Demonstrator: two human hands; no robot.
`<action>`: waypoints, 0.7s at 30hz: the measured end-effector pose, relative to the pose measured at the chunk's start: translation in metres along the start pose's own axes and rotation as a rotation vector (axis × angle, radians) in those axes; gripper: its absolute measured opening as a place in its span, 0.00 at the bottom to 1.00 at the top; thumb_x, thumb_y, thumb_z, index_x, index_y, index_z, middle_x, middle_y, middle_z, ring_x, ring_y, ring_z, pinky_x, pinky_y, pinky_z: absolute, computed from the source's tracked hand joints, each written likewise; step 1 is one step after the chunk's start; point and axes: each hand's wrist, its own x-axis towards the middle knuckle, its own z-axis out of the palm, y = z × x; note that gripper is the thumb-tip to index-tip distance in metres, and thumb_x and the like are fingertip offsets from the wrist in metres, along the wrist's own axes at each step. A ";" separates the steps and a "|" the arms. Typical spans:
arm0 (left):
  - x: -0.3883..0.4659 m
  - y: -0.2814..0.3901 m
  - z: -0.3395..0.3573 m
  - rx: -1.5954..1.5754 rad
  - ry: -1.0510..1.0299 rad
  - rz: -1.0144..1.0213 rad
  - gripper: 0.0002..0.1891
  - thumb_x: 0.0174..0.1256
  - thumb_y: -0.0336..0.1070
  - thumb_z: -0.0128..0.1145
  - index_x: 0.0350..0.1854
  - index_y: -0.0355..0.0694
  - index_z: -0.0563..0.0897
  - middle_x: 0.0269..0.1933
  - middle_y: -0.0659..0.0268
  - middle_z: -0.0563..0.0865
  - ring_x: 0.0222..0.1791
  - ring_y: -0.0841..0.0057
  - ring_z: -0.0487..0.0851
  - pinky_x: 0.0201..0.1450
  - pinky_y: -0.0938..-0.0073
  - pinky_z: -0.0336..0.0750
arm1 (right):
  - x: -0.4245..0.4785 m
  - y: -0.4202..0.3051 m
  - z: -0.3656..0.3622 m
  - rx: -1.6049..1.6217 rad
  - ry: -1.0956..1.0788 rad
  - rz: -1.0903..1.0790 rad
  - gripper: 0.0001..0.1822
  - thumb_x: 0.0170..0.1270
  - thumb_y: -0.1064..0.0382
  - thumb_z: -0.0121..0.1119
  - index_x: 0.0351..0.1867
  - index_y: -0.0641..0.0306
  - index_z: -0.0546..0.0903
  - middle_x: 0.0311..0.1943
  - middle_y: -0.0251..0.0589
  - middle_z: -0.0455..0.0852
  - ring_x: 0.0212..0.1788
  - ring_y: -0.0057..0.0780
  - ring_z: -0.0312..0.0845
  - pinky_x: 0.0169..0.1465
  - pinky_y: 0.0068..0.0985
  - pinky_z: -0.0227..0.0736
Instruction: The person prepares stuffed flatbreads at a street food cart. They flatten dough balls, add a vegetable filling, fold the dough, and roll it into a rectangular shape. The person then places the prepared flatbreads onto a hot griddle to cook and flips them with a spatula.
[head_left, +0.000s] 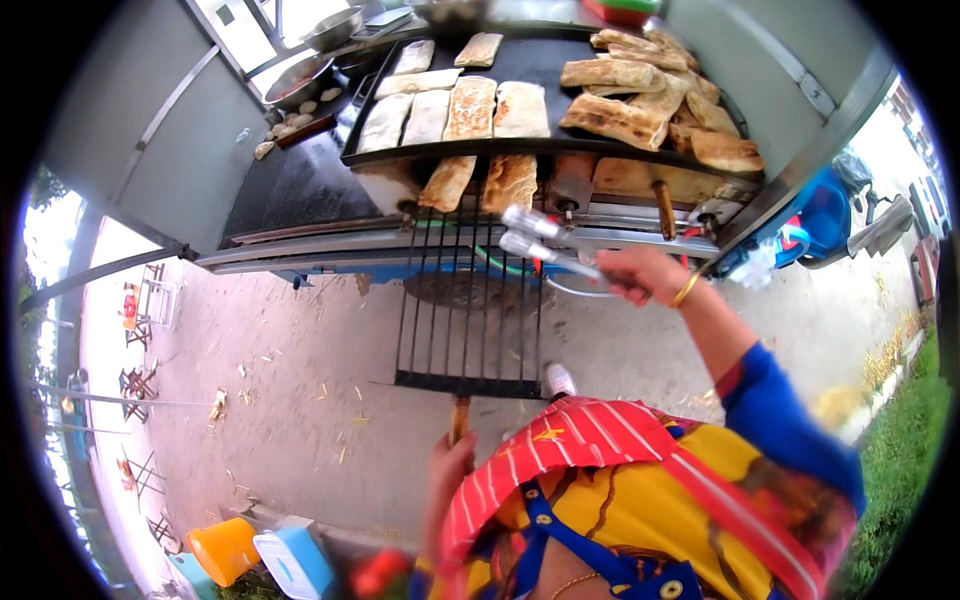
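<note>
My left hand (452, 461) grips the wooden handle (460, 416) of a black metal grill rack (469, 382). The rack juts out from beneath the griddle, and two browned flatbreads (448, 184) rest on its far end, partly under the griddle's edge. In my right hand (645, 274) is a pair of metal tongs (551, 255), blurred, with tips apart over the rack just short of the breads. On the flat black griddle (536, 60), several pale flat dough pieces (429, 118) lie at the left and middle. Several browned flatbreads (615, 120) are piled at the right.
Left of the griddle are a metal bowl (300, 79), several dough balls (302, 120) and a rolling pin (307, 131). Burner knobs (568, 206) and a hose (577, 289) run along the stove front. Metal side panels (150, 97) flank the stall. Buckets (225, 551) stand lower left.
</note>
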 end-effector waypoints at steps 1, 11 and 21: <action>-0.001 0.000 -0.001 0.012 0.002 0.001 0.15 0.60 0.45 0.67 0.33 0.40 0.77 0.20 0.73 0.74 0.16 0.85 0.69 0.19 0.78 0.63 | 0.015 0.014 0.013 0.091 -0.088 0.018 0.18 0.71 0.46 0.55 0.37 0.59 0.82 0.18 0.29 0.75 0.14 0.13 0.60 0.18 0.18 0.57; 0.012 -0.005 -0.001 0.083 -0.029 0.027 0.15 0.63 0.46 0.63 0.33 0.38 0.78 0.20 0.72 0.75 0.16 0.83 0.71 0.19 0.77 0.65 | 0.153 -0.007 0.055 0.111 0.461 -0.196 0.22 0.71 0.46 0.55 0.28 0.64 0.78 0.18 0.37 0.77 0.14 0.27 0.68 0.18 0.30 0.63; 0.014 -0.008 -0.003 0.079 0.009 0.016 0.14 0.60 0.44 0.68 0.34 0.40 0.78 0.20 0.74 0.74 0.16 0.85 0.68 0.18 0.77 0.62 | -0.010 0.011 0.025 -0.147 0.214 -0.142 0.22 0.66 0.46 0.63 0.23 0.63 0.85 0.14 0.32 0.77 0.13 0.21 0.66 0.18 0.26 0.60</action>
